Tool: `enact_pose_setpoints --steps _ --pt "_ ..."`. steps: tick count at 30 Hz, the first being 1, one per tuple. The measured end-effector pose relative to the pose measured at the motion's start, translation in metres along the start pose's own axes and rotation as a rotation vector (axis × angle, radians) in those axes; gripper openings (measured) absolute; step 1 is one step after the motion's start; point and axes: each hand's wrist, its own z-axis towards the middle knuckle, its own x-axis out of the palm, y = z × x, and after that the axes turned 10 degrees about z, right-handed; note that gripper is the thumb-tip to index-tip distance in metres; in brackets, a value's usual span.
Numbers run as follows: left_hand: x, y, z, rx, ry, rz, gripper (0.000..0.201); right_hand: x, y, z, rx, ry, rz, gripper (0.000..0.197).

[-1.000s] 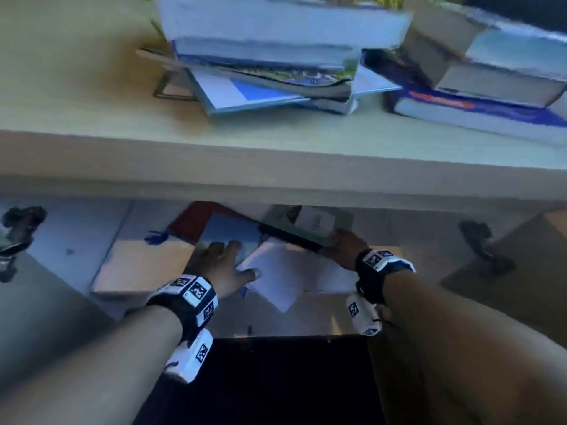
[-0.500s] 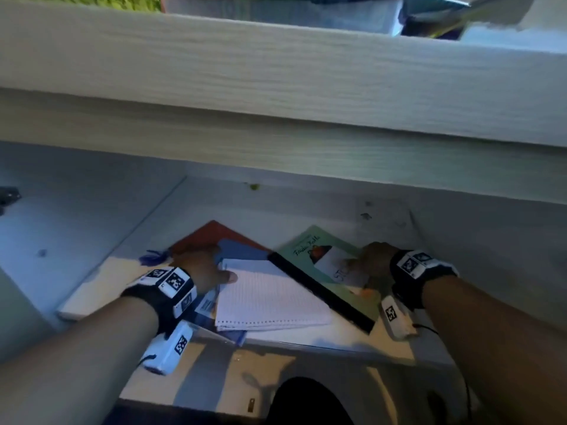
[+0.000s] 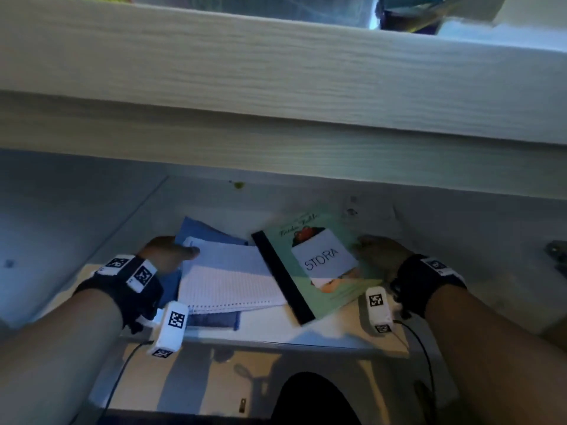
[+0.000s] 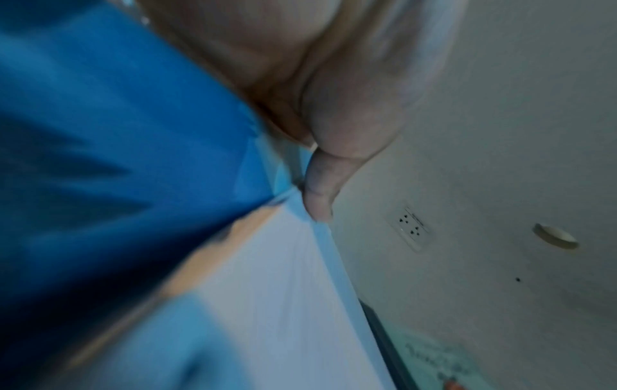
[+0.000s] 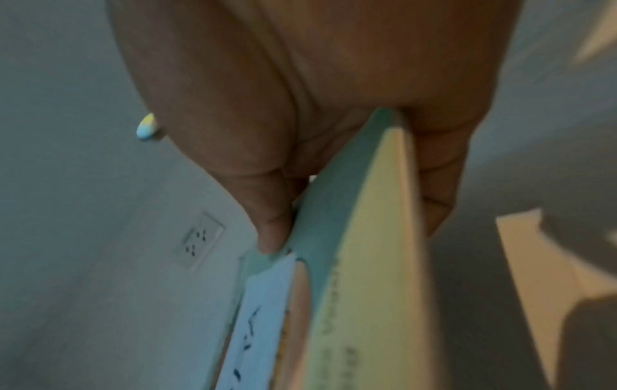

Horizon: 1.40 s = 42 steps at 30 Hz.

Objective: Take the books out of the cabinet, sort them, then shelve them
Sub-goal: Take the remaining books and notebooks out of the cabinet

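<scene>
In the head view both hands reach into the cabinet under a wooden top. My left hand grips the left edge of a pile made of a white spiral notebook and blue books, thumb on top. The left wrist view shows that thumb pressing the white page above a blue cover. My right hand holds a green book with a black spine and a white "STORA" label; its thumb and fingers pinch the book's edge.
The thick wooden cabinet top overhangs the hands, with more books on it. The white cabinet floor lies under the pile, and a wall socket shows on the back wall. A hinge sits at the right side.
The view has dropped further below the top. Both hands have lifted and drawn their books toward me; the red book no longer shows, and the green book's "STORA" label faces me.
</scene>
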Motion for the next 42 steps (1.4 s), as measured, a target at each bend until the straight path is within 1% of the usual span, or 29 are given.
enact_pose_setpoints --steps 1,2,3,5,6,7,8,9,10,11,12,13,14,16,18,19,21,22,24,26,27,30,32,34,36,38,40,41,42 --pt "0.0 0.005 0.0 -0.042 -0.018 -0.006 0.059 0.002 0.002 0.003 -0.052 0.039 0.167 0.066" --pt "0.0 0.01 -0.001 -0.06 -0.049 -0.027 0.054 0.011 0.007 0.004 -0.064 0.076 0.243 0.077" --pt "-0.002 0.013 -0.004 -0.056 -0.073 -0.033 0.051 0.025 0.013 0.002 -0.067 0.102 0.281 0.078" --pt "-0.002 0.02 -0.005 -0.047 -0.098 0.01 0.06 0.058 0.019 0.003 -0.028 0.179 0.317 0.072" --pt "0.001 0.025 0.003 -0.057 -0.11 0.01 0.069 0.075 0.024 0.003 -0.018 0.196 0.326 0.062" --pt "0.0 0.026 0.0 -0.059 -0.1 0.009 0.075 0.087 0.028 0.008 -0.021 0.17 0.315 0.042" --pt "-0.003 0.023 -0.002 -0.052 -0.072 -0.021 0.074 0.096 0.036 0.01 -0.002 0.144 0.277 0.023" --pt "-0.008 0.021 -0.006 -0.061 -0.038 -0.03 0.065 0.096 0.039 0.019 0.01 0.084 0.177 0.019" --pt "-0.01 0.024 -0.006 -0.086 -0.02 -0.071 0.057 0.09 0.046 0.023 0.029 0.037 0.003 0.031" --pt "-0.01 0.026 -0.006 -0.098 -0.02 -0.109 0.054 0.076 0.048 0.03 0.052 -0.019 -0.244 0.052" --pt "-0.01 0.028 -0.005 -0.103 -0.032 -0.133 0.057 0.056 0.045 0.038 0.056 -0.067 -0.493 0.07" --pt "-0.009 0.028 -0.007 -0.093 -0.043 -0.166 0.064 0.036 0.043 0.043 0.054 -0.098 -0.633 0.082" --pt "-0.006 0.028 -0.007 -0.106 -0.037 -0.2 0.077 0.017 0.036 0.05 0.074 -0.112 -0.692 0.09" --pt "0.003 0.024 -0.003 -0.05 -0.076 -0.201 0.107 -0.009 0.028 0.055 0.102 -0.086 -0.751 0.097" --pt "0.013 0.024 0.008 0.001 -0.071 -0.184 0.101 -0.019 0.022 0.058 0.137 -0.049 -0.767 0.1" --pt "0.02 0.029 0.02 0.012 -0.076 -0.169 0.105 -0.019 0.02 0.06 0.157 -0.034 -0.769 0.11" --pt "0.02 0.018 0.018 0.036 -0.07 -0.14 0.118 -0.017 0.014 0.064 0.159 -0.034 -0.898 0.139" --pt "0.017 0.009 0.01 0.006 -0.057 -0.164 0.115 -0.016 0.011 0.065 0.159 -0.031 -0.989 0.14" --pt "0.014 -0.012 -0.009 -0.073 -0.029 -0.227 0.096 -0.011 0.004 0.065 0.15 -0.012 -1.125 0.123" --pt "0.018 -0.023 -0.013 -0.104 -0.04 -0.267 0.087 -0.006 0.001 0.06 0.17 -0.017 -1.157 0.107" --pt "0.02 -0.028 -0.013 -0.102 -0.028 -0.287 0.091 -0.003 -0.001 0.056 0.173 -0.018 -1.169 0.098" --pt "0.026 -0.028 -0.01 -0.094 -0.002 -0.31 0.122 0.007 0.008 0.039 0.11 -0.029 -1.207 0.07" --pt "0.027 -0.027 -0.014 -0.102 -0.017 -0.325 0.122 0.015 0.028 0.023 0.034 -0.093 -1.168 0.049" --pt "0.024 -0.026 -0.015 -0.105 -0.015 -0.39 0.115 0.03 0.057 0.002 -0.034 -0.149 -1.086 0.046" --pt "0.019 -0.022 -0.016 -0.106 0.002 -0.413 0.103 0.055 0.08 -0.018 -0.088 -0.134 -1.021 0.047" --pt "0.017 -0.021 -0.021 -0.118 0.022 -0.435 0.08 0.09 0.093 -0.041 -0.171 -0.023 -0.976 0.046" --pt "0.017 -0.019 -0.024 -0.111 0.006 -0.46 0.065 0.122 0.1 -0.063 -0.223 0.165 -0.934 0.047" --pt "0.017 -0.018 -0.028 -0.105 -0.005 -0.453 0.063 0.134 0.103 -0.069 -0.226 0.249 -0.904 0.053" --pt "0.018 -0.014 -0.029 -0.109 -0.008 -0.449 0.071 0.141 0.107 -0.073 -0.23 0.301 -0.862 0.058"
